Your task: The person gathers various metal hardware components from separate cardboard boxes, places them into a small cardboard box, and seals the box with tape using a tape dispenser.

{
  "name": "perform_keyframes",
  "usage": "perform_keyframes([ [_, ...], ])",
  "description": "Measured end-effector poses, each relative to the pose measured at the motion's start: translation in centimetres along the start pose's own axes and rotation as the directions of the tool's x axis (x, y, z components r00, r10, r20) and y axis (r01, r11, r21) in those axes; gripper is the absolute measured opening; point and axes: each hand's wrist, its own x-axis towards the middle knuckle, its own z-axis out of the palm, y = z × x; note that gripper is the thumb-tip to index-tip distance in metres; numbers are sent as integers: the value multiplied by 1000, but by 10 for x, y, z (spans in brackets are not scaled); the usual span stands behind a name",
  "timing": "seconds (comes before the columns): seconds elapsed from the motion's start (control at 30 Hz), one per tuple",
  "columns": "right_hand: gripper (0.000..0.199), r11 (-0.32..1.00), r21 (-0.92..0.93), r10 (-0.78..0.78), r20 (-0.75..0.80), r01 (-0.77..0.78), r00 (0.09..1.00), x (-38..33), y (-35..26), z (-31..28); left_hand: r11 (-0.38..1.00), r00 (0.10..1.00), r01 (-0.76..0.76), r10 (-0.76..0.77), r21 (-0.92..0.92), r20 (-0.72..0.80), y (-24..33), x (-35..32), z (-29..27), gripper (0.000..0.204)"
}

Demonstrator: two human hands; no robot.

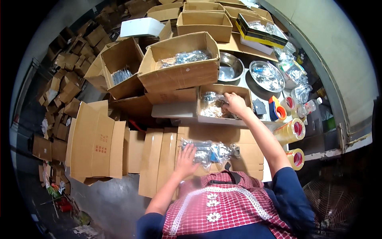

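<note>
My left hand [186,162] lies with fingers stretched out on the edge of a clear plastic bag [204,154] of metal parts, which rests on flattened cardboard in front of me. Some blue shows in the bag, and a metal fitting [234,151] sits at its right end. My right hand [235,104] reaches into a small open carton [205,118] at the back of the work surface. Its fingers are bent down, closed among small bagged parts [214,108]. What they grip, if anything, I cannot make out.
Behind stand a larger carton [179,77] of bagged parts and steel bowls [267,77]. Right of the small carton are an orange-and-blue tape dispenser [277,108], tape rolls [290,131] and a plastic bottle [309,107]. An open carton [93,143] is at left; a fan [328,203] is lower right.
</note>
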Motion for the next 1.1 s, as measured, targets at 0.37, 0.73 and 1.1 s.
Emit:
perform_keyframes([
  [0.37,13,183,982,350,-104,41,931,-52,25,-49,998,994,47,-44,-32,101,3,-2,2,84],
  [0.73,20,406,717,133,568,-567,812,-203,34,-7,1000,998,11,-10,-22,59,5,2,1,84],
  [1.1,84,966,237,37,271,-103,962,-250,13,17,1000,998,10,-10,-6,58,5,1,1,82],
])
